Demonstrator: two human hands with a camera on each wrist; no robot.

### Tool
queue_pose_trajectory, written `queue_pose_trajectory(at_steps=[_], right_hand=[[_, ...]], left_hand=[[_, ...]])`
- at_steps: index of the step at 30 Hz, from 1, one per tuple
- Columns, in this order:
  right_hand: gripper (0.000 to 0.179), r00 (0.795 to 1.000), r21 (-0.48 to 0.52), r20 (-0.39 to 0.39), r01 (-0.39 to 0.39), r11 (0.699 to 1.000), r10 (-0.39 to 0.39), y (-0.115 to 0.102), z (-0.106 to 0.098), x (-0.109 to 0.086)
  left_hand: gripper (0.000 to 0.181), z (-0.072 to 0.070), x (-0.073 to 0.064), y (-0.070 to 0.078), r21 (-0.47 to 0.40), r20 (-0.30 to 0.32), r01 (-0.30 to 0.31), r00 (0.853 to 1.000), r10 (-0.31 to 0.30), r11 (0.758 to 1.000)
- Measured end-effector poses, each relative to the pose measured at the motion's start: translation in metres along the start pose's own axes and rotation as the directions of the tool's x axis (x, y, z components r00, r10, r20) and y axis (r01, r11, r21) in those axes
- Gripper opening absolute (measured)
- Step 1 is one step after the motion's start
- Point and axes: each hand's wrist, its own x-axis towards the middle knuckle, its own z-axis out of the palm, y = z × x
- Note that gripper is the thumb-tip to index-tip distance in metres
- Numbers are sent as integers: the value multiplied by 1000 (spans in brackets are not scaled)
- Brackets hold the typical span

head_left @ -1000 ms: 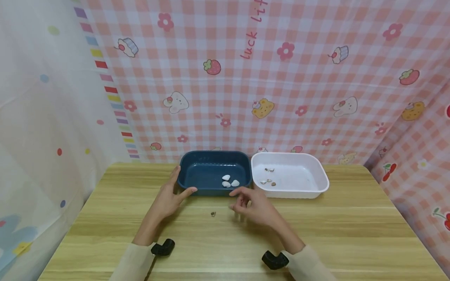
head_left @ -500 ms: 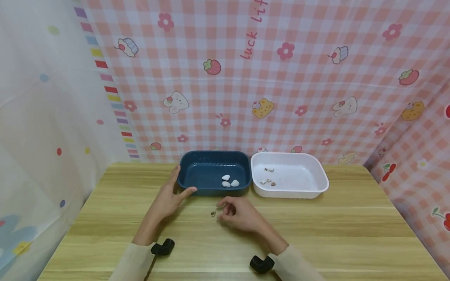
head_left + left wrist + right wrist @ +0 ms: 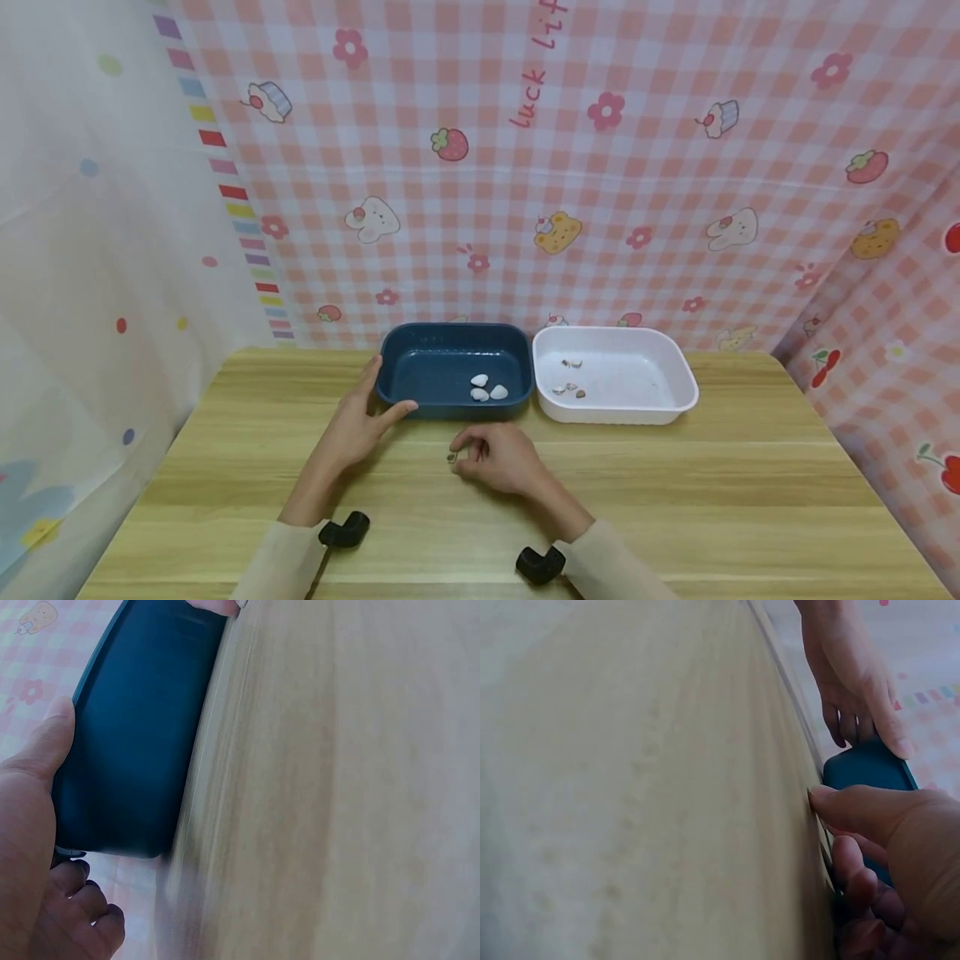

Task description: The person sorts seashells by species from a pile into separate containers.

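Observation:
My left hand (image 3: pixel 358 423) holds the near left corner of a dark blue plastic tray (image 3: pixel 420 410), thumb on its front side and fingers along its left end. Several smooth white pieces (image 3: pixel 498 392), like shells or pebbles, lie inside that tray at the right. On the table in front of it is a small brown shell-like piece (image 3: pixel 452 457). My right hand (image 3: pixel 502 458) is low over the table with thumb and forefinger on either side of this piece, their tips apart. In the right wrist view, the thumb (image 3: pixel 862 810) hides any view of the piece.
A white plastic tray (image 3: pixel 626 415) stands right beside the blue one, with several small brown and white pieces (image 3: pixel 572 387) in its left part. Both stand at the back of the wooden table (image 3: pixel 675 500), before a pink checked cloth (image 3: pixel 480 192).
From the front of the blue tray, my right hand has moved left and down to the small brown piece. The left hand has stayed on the tray. The view has shifted slightly.

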Motion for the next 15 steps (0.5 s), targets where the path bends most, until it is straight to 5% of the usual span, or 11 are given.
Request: queue_pose_trajectory(at_steps=[15], right_hand=[[6, 999, -41, -43, -6, 999, 4, 0, 3, 0]], left_hand=[[103, 0, -1, 1, -5, 1, -9, 1000, 9, 1000]])
